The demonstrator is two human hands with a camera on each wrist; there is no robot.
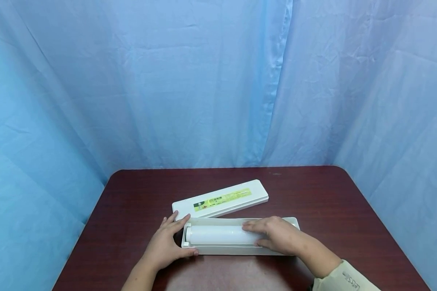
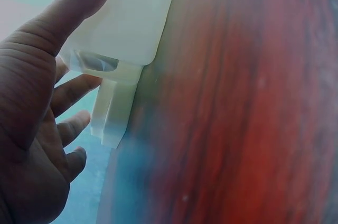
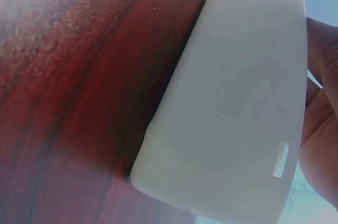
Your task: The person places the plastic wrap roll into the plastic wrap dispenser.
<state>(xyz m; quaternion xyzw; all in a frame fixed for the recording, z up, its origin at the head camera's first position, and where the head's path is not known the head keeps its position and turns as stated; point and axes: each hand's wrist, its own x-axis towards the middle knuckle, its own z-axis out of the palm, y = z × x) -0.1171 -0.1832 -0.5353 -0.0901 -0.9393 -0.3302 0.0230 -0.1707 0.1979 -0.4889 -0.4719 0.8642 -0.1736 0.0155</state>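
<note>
An open white plastic-wrap box (image 1: 240, 250) lies lengthwise near the table's front, with a white roll of plastic wrap (image 1: 218, 234) inside it. My left hand (image 1: 166, 244) holds the box's left end, thumb against the near wall and fingers spread toward the far corner. In the left wrist view, the left thumb (image 2: 79, 7) lies along the box's white wall (image 2: 132, 23). My right hand (image 1: 278, 234) grips the roll toward its right end, fingers over the top and thumb at the near side. The box's wall (image 3: 232, 97) partly hides that hand in the right wrist view.
Behind the box, a white lid (image 1: 236, 188) with a yellow-green label lies at a slant, its left end by my left fingertips. The dark red wooden table (image 1: 331, 206) has blue curtains (image 1: 204, 101) behind and at both sides.
</note>
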